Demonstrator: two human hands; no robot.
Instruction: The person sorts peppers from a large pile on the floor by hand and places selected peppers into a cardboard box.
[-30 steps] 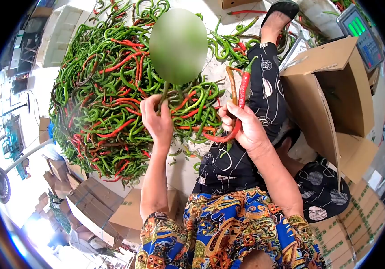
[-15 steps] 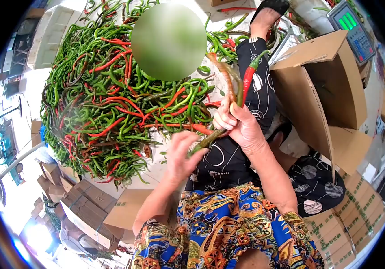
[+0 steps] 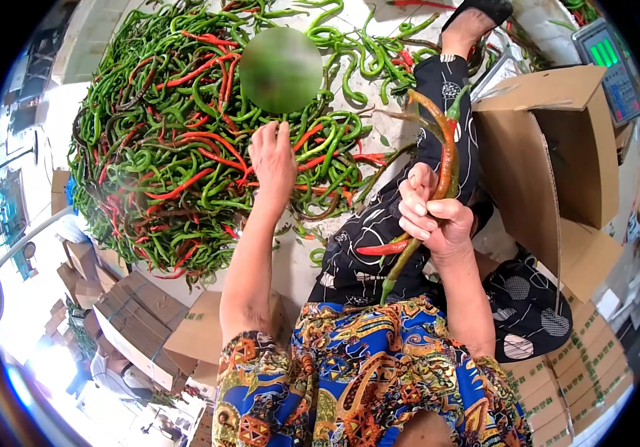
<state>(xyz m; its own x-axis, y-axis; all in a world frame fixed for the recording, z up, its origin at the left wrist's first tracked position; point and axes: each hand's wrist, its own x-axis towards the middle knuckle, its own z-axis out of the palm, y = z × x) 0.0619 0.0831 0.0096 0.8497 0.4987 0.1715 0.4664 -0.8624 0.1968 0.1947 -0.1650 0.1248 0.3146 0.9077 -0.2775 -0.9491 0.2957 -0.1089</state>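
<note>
My right hand (image 3: 439, 220) is closed around a small bunch of long chili peppers (image 3: 447, 160), held above my lap. Red, orange-brown and green ones stick out above and below the fist, some with green stems. Over the big heap of chili peppers (image 3: 178, 149) on the floor, my left hand (image 3: 273, 160) reaches with its back toward me. Its fingers point into the heap, apparently a little apart, with no pepper visibly held; the fingertips are partly hidden. The heap is mostly green, mixed with red and dark ones.
An open cardboard box (image 3: 566, 149) stands at my right, with a digital scale (image 3: 609, 67) behind it. More boxes (image 3: 137, 320) lie at the lower left, and printed cartons (image 3: 581, 365) at the lower right. Loose green peppers (image 3: 365, 56) lie beyond the heap. A blurred disc covers part of the heap.
My left hand has left the bunch and moved up and left to the heap. The right hand, still holding the peppers, has shifted slightly right and down.
</note>
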